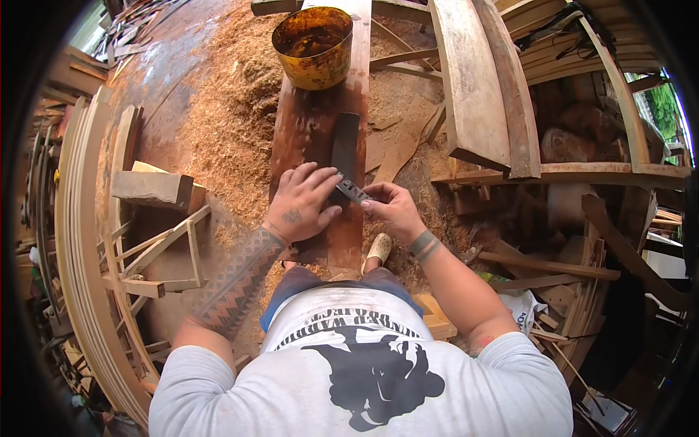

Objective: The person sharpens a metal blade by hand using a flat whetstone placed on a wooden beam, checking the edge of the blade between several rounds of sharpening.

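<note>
A thin grey metal blade (352,191) with a row of slots lies slantwise over the near end of a dark, flat rectangular stone (345,138). My right hand (394,210) pinches the blade's right end between thumb and fingers. Across the left side of the stone, my left hand (300,201) is spread with its fingers stretched out. Its fingertips touch the blade's left end. Both hands are over a reddish-brown, wet-looking wooden bench (309,135). The part of the stone beneath the blade and left hand is hidden.
A stained yellow tub (313,62) stands at the bench's far end. Thick planks (473,87) rise at the right. Wood shavings (233,109) cover floor at the left, near a wood block (153,188) and stacked long boards (84,218).
</note>
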The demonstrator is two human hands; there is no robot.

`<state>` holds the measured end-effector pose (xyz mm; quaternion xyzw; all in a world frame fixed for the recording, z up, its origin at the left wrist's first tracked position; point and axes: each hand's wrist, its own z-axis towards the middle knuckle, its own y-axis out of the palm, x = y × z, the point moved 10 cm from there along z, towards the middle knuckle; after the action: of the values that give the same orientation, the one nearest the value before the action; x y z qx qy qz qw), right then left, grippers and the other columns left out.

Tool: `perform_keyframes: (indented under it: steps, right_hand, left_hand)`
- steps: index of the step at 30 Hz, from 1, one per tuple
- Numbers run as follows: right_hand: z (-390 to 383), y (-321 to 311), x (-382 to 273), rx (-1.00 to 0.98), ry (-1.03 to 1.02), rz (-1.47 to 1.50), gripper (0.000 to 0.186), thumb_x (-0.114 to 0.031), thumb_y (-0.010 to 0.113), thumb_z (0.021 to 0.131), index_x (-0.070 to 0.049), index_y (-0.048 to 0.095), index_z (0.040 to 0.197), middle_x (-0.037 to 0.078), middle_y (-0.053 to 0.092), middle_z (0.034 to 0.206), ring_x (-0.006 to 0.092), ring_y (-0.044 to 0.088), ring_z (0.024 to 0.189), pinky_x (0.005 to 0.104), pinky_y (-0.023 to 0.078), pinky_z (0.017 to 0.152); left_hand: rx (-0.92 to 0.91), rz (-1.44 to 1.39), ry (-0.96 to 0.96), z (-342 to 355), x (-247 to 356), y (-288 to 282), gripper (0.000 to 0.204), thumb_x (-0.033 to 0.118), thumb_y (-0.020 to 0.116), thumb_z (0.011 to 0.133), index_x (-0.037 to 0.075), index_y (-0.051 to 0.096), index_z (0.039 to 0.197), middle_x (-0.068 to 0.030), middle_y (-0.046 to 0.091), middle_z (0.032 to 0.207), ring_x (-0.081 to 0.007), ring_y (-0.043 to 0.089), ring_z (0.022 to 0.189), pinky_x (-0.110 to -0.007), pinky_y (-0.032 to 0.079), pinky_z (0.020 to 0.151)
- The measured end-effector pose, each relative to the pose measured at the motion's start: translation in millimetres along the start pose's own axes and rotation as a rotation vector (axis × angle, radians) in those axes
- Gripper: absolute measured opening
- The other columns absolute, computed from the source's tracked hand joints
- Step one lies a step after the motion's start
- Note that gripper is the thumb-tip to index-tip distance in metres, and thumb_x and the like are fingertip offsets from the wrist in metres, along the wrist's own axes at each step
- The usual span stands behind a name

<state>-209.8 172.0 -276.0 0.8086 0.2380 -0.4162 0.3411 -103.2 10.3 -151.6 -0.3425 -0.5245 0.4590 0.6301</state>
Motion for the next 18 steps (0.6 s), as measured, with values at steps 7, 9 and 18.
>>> perform_keyframes:
  steps: [7, 9, 18]
  right_hand:
    - [-6, -8, -10, 0.098, -0.042, -0.228, 0.031, -0.008, 0.083, 0.102, -0.003, 0.073, 0.131, 0.004, 0.078, 0.103, 0.0102, 0.072, 0.086, 0.0280, 0.061, 0.074]
    - [-6, -16, -5, 0.109, -0.074, -0.291, 0.032, -0.008, 0.083, 0.101, -0.004, 0.074, 0.132, 0.003, 0.077, 0.102, 0.0092, 0.071, 0.086, 0.0270, 0.060, 0.074]
    - [-14, -10, -6, 0.129, -0.206, -0.352, 0.029, -0.006, 0.084, 0.101, -0.004, 0.079, 0.130, -0.005, 0.071, 0.093, 0.0033, 0.061, 0.080, 0.0229, 0.049, 0.069]
  left_hand:
    - [-0.129, 0.120, -0.028, -15, 7, 29, 0.078, 0.051, 0.081, 0.095, 0.019, 0.060, 0.164, -0.0002, 0.055, 0.172, -0.0348, 0.046, 0.155, -0.055, 0.032, 0.126]
    - [-0.137, 0.124, -0.044, -15, 10, 29, 0.079, 0.052, 0.081, 0.096, 0.020, 0.059, 0.165, -0.0002, 0.054, 0.173, -0.0357, 0.046, 0.155, -0.055, 0.032, 0.127]
    - [-0.145, 0.192, -0.101, -24, 16, 39, 0.088, 0.060, 0.075, 0.098, 0.018, 0.051, 0.171, -0.0028, 0.045, 0.179, -0.0397, 0.042, 0.158, -0.063, 0.026, 0.129]
